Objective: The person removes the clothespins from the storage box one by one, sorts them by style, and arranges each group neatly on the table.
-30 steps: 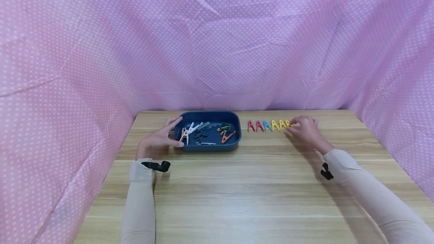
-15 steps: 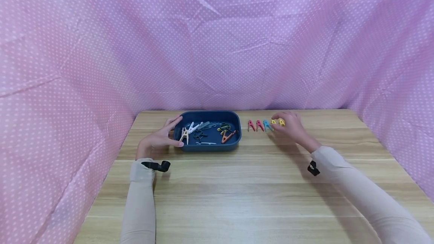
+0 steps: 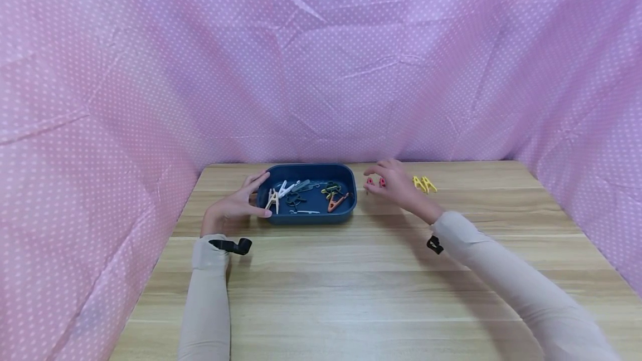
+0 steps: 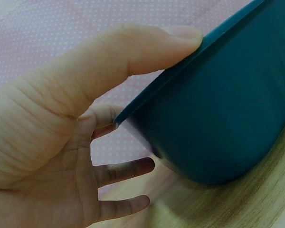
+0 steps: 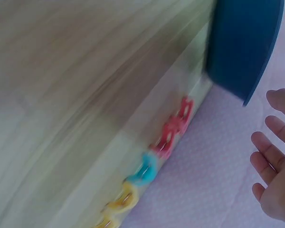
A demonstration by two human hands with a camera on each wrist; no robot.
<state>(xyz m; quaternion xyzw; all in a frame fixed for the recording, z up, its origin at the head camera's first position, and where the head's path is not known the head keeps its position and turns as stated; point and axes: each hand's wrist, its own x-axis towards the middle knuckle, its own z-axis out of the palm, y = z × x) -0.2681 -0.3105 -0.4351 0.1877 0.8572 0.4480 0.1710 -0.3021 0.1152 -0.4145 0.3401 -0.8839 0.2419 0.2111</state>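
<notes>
My left hand [image 3: 234, 205] rests on the left end of a dark blue plastic box [image 3: 308, 220]. In the left wrist view its thumb lies on the rim and its other fingers are stretched out beside the wall. Over a row of clothespins, right of the box, is my right hand [image 3: 396, 184], its fingers apart with nothing between them. Two red clothespins [image 3: 383, 182] show by its fingers and two yellow clothespins [image 3: 424, 184] beyond its wrist side. A blue clothespin [image 5: 143, 169], hidden in the head view, appears in the right wrist view.
Inside the box lie a cream clothespin [image 3: 272, 201], an orange clothespin [image 3: 337, 202], and several white and dark green pieces. A pink dotted cloth [image 3: 321, 99] hangs behind the wooden table [image 3: 326, 283].
My right hand has moved left along the row, from the yellow clothespins at its right end to over the red and blue ones. The left hand and the box have stayed still.
</notes>
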